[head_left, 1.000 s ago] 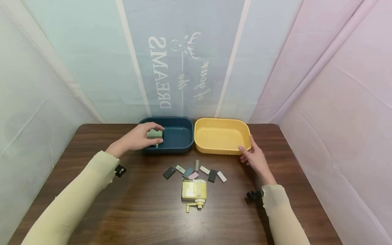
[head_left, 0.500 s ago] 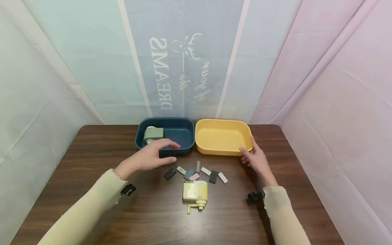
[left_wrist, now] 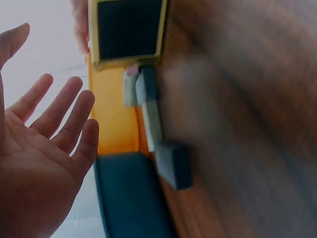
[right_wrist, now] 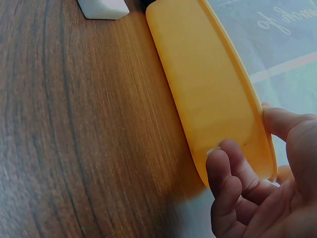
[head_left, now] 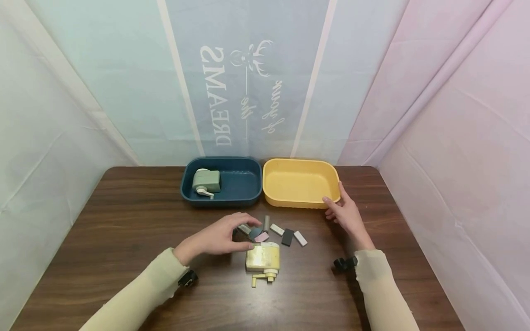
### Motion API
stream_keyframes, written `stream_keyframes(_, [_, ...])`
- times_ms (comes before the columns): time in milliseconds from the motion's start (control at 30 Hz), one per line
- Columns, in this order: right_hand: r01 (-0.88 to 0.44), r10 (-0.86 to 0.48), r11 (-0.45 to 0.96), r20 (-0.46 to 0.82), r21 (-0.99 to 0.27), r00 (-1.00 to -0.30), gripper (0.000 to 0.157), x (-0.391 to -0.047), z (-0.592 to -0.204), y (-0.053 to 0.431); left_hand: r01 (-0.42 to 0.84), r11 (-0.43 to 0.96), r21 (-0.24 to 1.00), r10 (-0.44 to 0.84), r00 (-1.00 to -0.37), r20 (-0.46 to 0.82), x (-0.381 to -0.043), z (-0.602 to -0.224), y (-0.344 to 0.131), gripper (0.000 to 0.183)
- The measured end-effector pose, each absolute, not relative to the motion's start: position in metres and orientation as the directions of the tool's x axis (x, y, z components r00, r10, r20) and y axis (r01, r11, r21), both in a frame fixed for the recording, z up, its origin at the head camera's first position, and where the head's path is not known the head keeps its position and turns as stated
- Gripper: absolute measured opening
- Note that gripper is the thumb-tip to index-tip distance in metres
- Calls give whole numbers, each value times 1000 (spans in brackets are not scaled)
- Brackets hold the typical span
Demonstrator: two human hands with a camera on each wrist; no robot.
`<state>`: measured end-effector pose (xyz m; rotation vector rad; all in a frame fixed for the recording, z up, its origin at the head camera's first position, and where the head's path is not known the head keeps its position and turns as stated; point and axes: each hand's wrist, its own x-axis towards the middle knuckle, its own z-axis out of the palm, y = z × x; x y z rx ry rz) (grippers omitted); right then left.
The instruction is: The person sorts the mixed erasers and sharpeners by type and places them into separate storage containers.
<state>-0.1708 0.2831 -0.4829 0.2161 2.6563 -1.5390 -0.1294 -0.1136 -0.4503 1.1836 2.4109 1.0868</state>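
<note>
My left hand (head_left: 221,234) hovers with thumb and fingers spread at the upper left of a yellow hand-crank pencil sharpener (head_left: 262,258), overlapping it in the head view. In the left wrist view the palm is bare and the sharpener's dark window (left_wrist: 130,29) faces the camera. Several erasers lie just behind the sharpener, among them a pink eraser (head_left: 262,237) and a black eraser (head_left: 287,237); the hand partly covers the leftmost ones. My right hand (head_left: 348,218) grips the near right corner of a yellow bin (right_wrist: 198,74), thumb at the rim and fingers bent against the outer wall.
Left of the yellow bin, side by side with it, stands a blue bin (head_left: 238,201) at the table's back edge. A green crank sharpener (head_left: 209,180) lies in its left end. Fabric curtains (head_left: 248,92) enclose the brown wooden table (head_left: 136,211) at the back and sides.
My left hand has come away from the green sharpener, out of the blue bin, and moved right and toward the body to the yellow sharpener. The right hand keeps its place.
</note>
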Motion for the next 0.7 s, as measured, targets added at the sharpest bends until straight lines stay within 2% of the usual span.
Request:
stream_keyframes(400, [156, 93, 494, -126, -856, -988, 92, -172, -485, 284, 519, 412, 749, 788, -616, -7, -112, -480, -100, 71])
stream_keyframes(700, [156, 94, 485, -126, -860, -988, 92, -171, -487, 284, 537, 399, 743, 783, -622, 29, -105, -490, -102, 72])
